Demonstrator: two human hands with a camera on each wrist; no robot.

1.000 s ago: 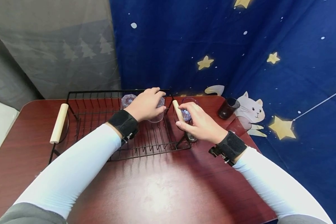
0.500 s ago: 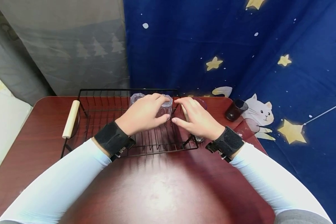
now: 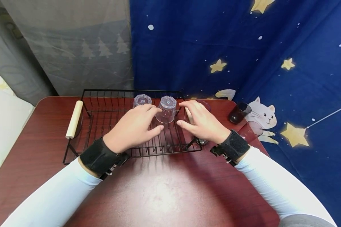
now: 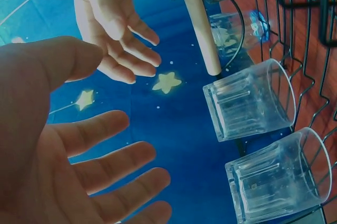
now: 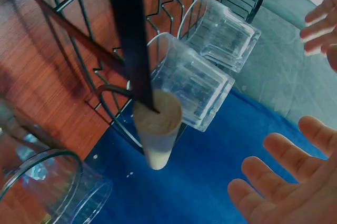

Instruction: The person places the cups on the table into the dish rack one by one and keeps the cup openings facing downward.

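Two clear faceted glasses stand upside down on a black wire dish rack: the right glass near the rack's right end, the left glass beside it. My left hand hovers over the rack in front of them, thumb and fingers spread, holding nothing; its fingertips overlap the left glass in the head view. The left wrist view shows these fingers apart from both glasses. My right hand is above the rack's right wooden handle, fingers relaxed. In the right wrist view its palm is bare and apart from the handle.
Right of the rack stand clear glasses, mostly hidden by my right hand in the head view. Farther right are a dark tumbler and a clear tumbler. Another wooden handle is at the rack's left end. Curtains hang behind the table.
My left hand has drawn back toward me and left, away from the right glass, which now shows fully. My right hand shifted slightly over the handle. The head view turned a little left.
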